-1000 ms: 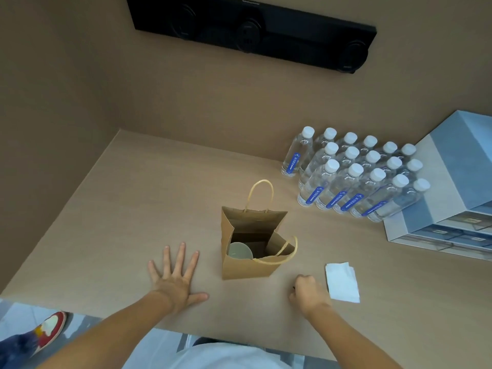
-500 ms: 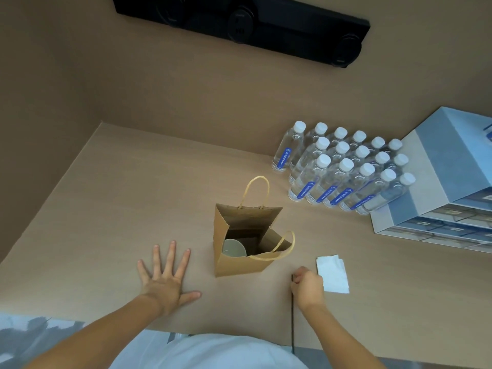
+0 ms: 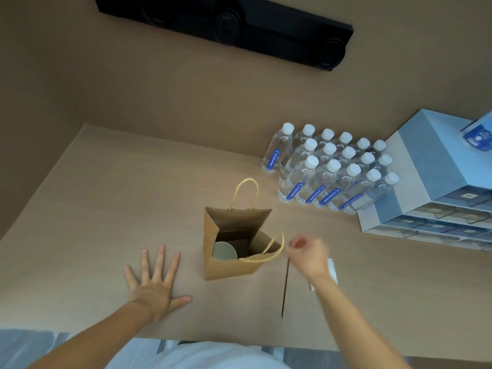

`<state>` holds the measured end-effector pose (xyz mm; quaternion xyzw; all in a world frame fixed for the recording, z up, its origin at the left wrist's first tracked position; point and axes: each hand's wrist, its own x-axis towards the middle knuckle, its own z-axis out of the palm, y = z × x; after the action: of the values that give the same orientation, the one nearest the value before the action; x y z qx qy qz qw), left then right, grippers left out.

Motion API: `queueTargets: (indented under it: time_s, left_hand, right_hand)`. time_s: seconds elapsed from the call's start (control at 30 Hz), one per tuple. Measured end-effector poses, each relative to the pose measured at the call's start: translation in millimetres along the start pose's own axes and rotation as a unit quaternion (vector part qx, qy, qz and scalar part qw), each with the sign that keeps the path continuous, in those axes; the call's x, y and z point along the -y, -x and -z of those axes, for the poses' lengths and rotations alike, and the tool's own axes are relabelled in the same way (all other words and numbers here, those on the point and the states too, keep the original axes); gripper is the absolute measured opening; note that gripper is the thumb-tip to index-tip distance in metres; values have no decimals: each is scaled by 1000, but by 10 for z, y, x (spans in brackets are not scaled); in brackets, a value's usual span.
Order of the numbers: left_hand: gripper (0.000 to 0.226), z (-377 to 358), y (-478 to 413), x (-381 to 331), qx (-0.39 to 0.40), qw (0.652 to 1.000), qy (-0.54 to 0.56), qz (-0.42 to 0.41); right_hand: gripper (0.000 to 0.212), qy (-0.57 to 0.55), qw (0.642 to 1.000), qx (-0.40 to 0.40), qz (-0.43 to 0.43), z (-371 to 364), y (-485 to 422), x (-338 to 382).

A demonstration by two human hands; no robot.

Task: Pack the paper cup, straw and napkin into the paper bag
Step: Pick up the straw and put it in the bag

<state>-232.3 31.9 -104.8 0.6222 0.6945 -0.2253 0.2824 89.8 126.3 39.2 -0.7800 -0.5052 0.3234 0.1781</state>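
A brown paper bag (image 3: pixel 229 267) stands open in the middle of the table, with the pale paper cup (image 3: pixel 224 251) inside it at the left. My right hand (image 3: pixel 308 255) is just right of the bag's near handle, fingers closed on the top of a thin dark straw (image 3: pixel 285 287) that hangs down toward me. The white napkin (image 3: pixel 332 270) lies on the table behind that hand, mostly hidden by it. My left hand (image 3: pixel 154 280) rests flat on the table left of the bag, fingers spread.
Several water bottles (image 3: pixel 327 169) stand in a block at the back right. A blue-grey drawer unit (image 3: pixel 439 182) sits to their right. The table's near edge (image 3: pixel 213 342) runs just below my arms. A black bar (image 3: pixel 226 25) is fixed to the back wall.
My right hand has lifted from the table edge with the straw and moved up and toward the bag's opening. My left hand has stayed flat. The napkin has not moved.
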Motion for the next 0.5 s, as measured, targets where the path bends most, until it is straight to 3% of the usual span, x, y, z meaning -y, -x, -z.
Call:
queueTargets:
  time_s: [0.1,0.13,0.2,0.27,0.37,0.5]
  left_hand:
    - [110,-1,17,-7,2,1000,10,0]
    - [110,-4,21,-1,-1,1000,13,-1]
    - [110,-13,9,7,-3,1000,9,0]
    - [111,-12,5,4,-2,1000,8,5]
    - [112,-26,-3,-3,-5,1000,4,7]
    - [112,-31,-5,10,-5,1000,9,7]
  right_hand:
    - [11,-168,958,-134,188,1053,425,736]
    - [12,-199,933,-140,265,1332,528,959]
    - [12,-212,912,-54,348,1604,648,1223]
    - [22,-133,923,-35,360,1432,696,1392]
    - [22,-166,886,-61,429,881,837,1405]
    - [14,0,919,-8,394,386,637,1187]
